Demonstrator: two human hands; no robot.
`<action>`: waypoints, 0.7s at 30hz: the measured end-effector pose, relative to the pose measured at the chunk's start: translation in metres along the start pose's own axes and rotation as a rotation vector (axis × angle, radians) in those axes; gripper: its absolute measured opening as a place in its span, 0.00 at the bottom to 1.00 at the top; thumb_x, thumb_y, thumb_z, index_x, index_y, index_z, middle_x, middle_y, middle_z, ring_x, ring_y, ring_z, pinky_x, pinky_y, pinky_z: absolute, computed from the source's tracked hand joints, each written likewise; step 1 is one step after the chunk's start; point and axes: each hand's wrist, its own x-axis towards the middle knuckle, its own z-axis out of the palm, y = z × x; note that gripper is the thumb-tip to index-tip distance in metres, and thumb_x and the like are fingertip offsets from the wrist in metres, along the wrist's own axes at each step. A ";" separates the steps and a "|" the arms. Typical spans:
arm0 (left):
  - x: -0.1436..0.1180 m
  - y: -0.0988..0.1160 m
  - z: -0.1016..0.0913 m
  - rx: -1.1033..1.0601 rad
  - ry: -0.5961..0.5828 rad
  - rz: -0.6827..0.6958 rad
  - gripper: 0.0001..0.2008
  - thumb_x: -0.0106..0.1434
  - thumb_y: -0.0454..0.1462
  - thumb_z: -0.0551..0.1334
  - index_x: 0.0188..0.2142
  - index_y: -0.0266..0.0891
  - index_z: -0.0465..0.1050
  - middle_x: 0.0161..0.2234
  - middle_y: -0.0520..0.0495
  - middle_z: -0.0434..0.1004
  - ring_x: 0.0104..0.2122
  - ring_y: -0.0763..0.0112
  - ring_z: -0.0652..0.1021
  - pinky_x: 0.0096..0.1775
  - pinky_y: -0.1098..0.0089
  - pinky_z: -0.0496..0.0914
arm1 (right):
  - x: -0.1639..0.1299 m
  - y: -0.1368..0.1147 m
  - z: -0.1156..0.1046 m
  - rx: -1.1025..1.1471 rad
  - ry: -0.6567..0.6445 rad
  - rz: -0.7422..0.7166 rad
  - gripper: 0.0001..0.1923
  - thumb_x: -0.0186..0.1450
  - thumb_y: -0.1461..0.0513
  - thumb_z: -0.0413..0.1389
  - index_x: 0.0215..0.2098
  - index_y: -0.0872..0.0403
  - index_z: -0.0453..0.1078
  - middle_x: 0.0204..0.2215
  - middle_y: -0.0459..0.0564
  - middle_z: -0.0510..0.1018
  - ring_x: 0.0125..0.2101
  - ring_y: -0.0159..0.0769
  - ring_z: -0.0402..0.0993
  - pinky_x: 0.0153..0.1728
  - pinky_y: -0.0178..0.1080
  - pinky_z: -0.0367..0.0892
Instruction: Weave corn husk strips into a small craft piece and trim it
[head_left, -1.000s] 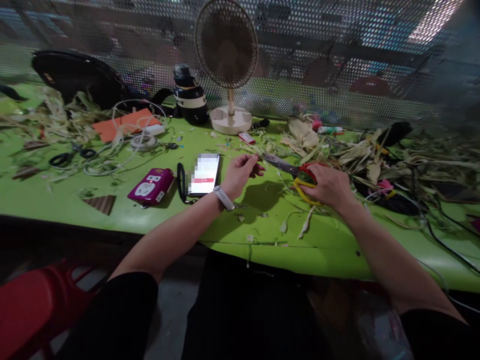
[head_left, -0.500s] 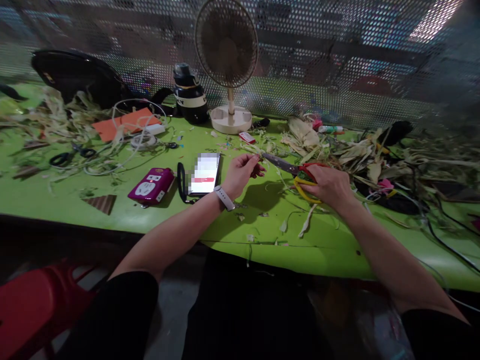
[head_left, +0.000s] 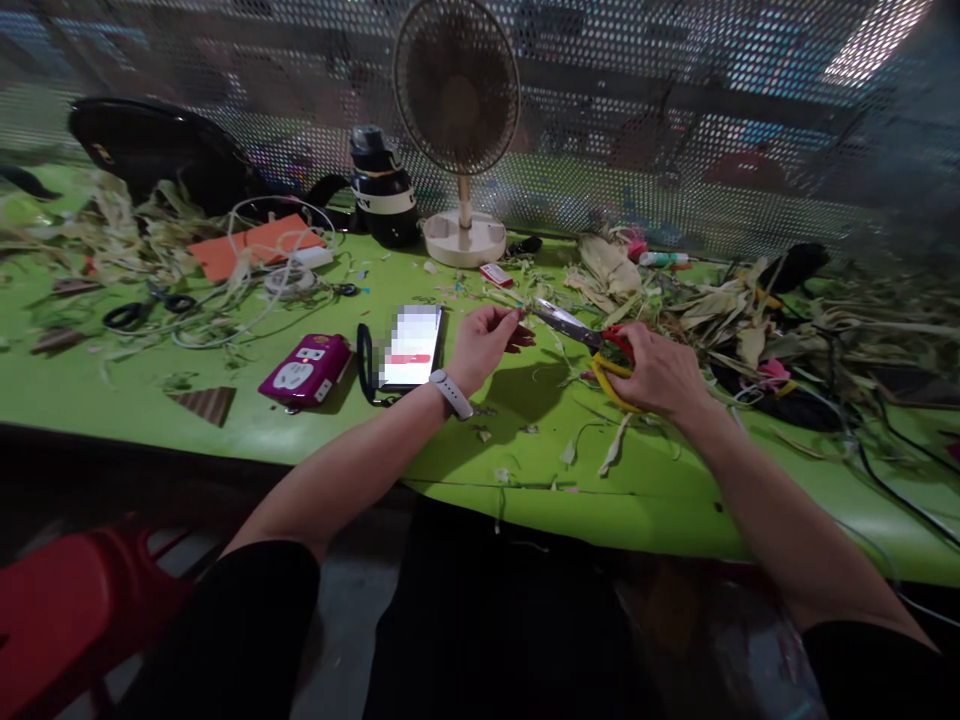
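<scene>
Single view, worn on person's head: lens above and behind left hand (head_left: 484, 348) and right hand (head_left: 660, 372), facing forward and down. Both hands near mid-frame, at middle range. Beyond them, fan (head_left: 456, 90) reaching top edge, then perforated screen (head_left: 615, 100) farther off. On wearer's side of hands, dark-clothed lap (head_left: 510, 620) at bottom. Wide coverage: green table (head_left: 450, 462) running out of frame both sides of hands.

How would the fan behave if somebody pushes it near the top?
The fan might tip, because its large head stands high on a thin pole. The base, wider than the pole, may help it resist a light touch. It seems unlikely to roll, since the base sits flat on the table.
</scene>
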 end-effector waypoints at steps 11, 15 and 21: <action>-0.002 -0.010 -0.003 0.221 -0.062 0.252 0.14 0.60 0.45 0.64 0.30 0.36 0.68 0.26 0.47 0.78 0.26 0.74 0.80 0.28 0.76 0.73 | -0.002 -0.003 0.000 -0.042 0.038 -0.018 0.28 0.61 0.44 0.51 0.45 0.58 0.69 0.33 0.58 0.81 0.30 0.45 0.75 0.26 0.37 0.55; 0.000 -0.016 -0.006 0.316 -0.072 0.312 0.12 0.61 0.44 0.63 0.30 0.37 0.69 0.26 0.47 0.78 0.27 0.73 0.80 0.28 0.75 0.74 | -0.002 -0.002 0.001 -0.049 0.028 -0.025 0.28 0.61 0.44 0.51 0.46 0.58 0.69 0.32 0.58 0.81 0.29 0.44 0.74 0.26 0.37 0.53; 0.000 -0.018 -0.005 0.323 -0.073 0.298 0.12 0.60 0.44 0.64 0.29 0.37 0.69 0.25 0.48 0.77 0.26 0.72 0.81 0.28 0.76 0.73 | -0.002 -0.002 0.003 -0.070 0.035 -0.038 0.28 0.62 0.44 0.50 0.45 0.58 0.70 0.31 0.57 0.80 0.27 0.43 0.74 0.25 0.37 0.52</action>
